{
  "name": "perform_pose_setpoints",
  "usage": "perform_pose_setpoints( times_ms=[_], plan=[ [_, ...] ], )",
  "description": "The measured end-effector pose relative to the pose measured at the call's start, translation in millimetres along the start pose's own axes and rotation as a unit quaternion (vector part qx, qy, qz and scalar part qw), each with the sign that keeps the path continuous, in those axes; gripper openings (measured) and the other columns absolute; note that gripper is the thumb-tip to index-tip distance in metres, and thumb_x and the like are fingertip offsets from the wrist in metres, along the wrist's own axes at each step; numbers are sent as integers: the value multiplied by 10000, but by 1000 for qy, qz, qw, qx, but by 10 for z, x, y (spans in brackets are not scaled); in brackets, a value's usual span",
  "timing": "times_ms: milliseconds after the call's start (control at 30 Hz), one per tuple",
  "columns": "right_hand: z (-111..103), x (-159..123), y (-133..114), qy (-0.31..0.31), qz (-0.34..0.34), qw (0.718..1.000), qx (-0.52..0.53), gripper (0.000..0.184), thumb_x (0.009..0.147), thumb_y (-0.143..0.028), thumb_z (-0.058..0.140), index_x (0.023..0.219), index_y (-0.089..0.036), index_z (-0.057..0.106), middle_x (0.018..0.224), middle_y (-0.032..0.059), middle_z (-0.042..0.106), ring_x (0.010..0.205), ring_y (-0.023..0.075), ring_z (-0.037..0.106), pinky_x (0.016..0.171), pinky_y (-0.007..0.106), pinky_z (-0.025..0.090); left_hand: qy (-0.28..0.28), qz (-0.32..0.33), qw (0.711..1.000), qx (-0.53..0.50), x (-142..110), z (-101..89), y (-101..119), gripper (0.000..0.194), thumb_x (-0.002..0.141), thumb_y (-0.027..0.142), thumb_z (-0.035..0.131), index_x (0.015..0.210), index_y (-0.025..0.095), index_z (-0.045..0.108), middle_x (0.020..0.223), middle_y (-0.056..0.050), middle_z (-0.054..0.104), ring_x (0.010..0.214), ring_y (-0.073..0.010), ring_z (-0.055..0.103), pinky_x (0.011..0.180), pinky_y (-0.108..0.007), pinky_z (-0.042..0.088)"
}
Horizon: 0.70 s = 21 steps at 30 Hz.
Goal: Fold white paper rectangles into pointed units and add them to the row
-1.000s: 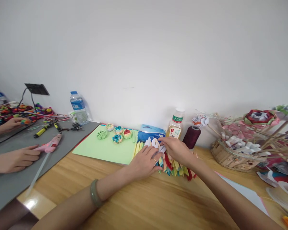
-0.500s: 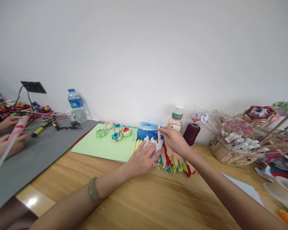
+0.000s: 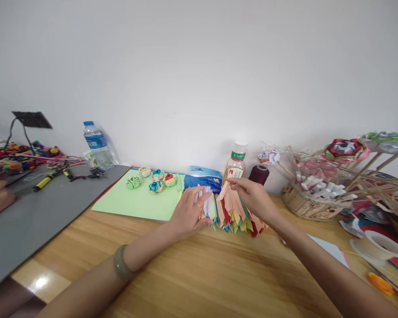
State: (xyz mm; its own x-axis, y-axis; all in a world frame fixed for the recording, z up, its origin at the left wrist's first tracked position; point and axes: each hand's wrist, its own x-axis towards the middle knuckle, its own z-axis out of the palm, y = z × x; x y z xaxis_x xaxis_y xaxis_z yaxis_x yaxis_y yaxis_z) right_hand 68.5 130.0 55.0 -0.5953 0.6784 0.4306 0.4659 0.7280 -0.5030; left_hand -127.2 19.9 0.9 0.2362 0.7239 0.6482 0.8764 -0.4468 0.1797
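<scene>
Folded paper pieces (image 3: 237, 216) in peach, red, yellow, blue and white stand packed in a row on the wooden table. My right hand (image 3: 252, 196) pinches the top of a peach folded paper piece (image 3: 224, 191) at the row's back edge. At the left end, my left hand (image 3: 189, 214) rests against white folded paper pieces (image 3: 203, 192), its thumb and fingers apart. Behind the row lies a blue tissue pack (image 3: 202, 177). Several small folded paper flowers (image 3: 155, 187) sit on a light green sheet (image 3: 119, 205) to the left.
A drink bottle (image 3: 236, 160) and a dark thread cone (image 3: 259, 175) stand by the wall. To the right are a basket (image 3: 311, 207) with white rolls and paper flowers, and a ribbon spool (image 3: 380, 245). A co-worker's hand (image 3: 0, 201) is over the grey mat (image 3: 53, 216), near a water bottle (image 3: 97, 145).
My right hand has lowered the peach piece from upright in front of the tissue pack onto the row. My left hand's fingers have shifted toward the row's left end. The view has turned slightly right.
</scene>
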Motion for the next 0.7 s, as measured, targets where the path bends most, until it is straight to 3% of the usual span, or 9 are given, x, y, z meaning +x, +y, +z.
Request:
perform_pose_setpoints(
  times_ms=[67,167,333,433,533,700],
  plan=[
    [-49,-21,43,-11,14,1000,-1,221,907,-315,514,1050,-168,595,1091,63,615,942,176,599,831,404,488,27,-36,999,-31,-27,-39,-25,616,910,612,237,1288,163,424,1272,-152,393,1196,-267,372,1018,-435,316],
    [-96,-39,38,-46,16,999,-2,209,912,-179,452,981,-183,649,1013,40,680,918,154,633,834,331,493,76,-114,988,-76,-52,-63,-74,457,948,495,282,1252,191,437,1257,-125,389,1211,-243,353,1046,-430,276],
    [-73,-17,-59,-84,3,996,-32,350,878,-140,392,1074,-251,660,1105,-14,676,1006,152,624,837,246,476,147,-263,941,-153,-77,3,-179,391,948,480,283,1160,212,471,1205,-95,413,1222,-216,354,1077,-421,243],
    [-90,-3,-101,-65,29,994,-80,358,898,-193,362,1125,-232,636,1121,26,670,1016,194,619,817,287,471,157,-344,903,-205,-107,55,-212,437,926,531,308,1154,196,473,1216,-108,446,1234,-233,370,1068,-435,263],
    [-128,-50,-170,-63,56,987,-137,314,890,-250,389,1019,-228,675,1064,68,685,981,255,621,740,329,469,151,-405,863,-262,-114,83,-202,483,919,553,320,1207,190,456,1290,-122,454,1260,-244,382,1058,-426,289],
    [-70,-207,-262,-109,50,980,-156,286,881,-249,418,807,-226,693,904,72,702,914,235,628,685,288,454,144,-436,817,-349,-45,138,-173,505,916,574,327,1232,204,464,1367,-104,435,1290,-229,378,1069,-371,300]
  ],
)
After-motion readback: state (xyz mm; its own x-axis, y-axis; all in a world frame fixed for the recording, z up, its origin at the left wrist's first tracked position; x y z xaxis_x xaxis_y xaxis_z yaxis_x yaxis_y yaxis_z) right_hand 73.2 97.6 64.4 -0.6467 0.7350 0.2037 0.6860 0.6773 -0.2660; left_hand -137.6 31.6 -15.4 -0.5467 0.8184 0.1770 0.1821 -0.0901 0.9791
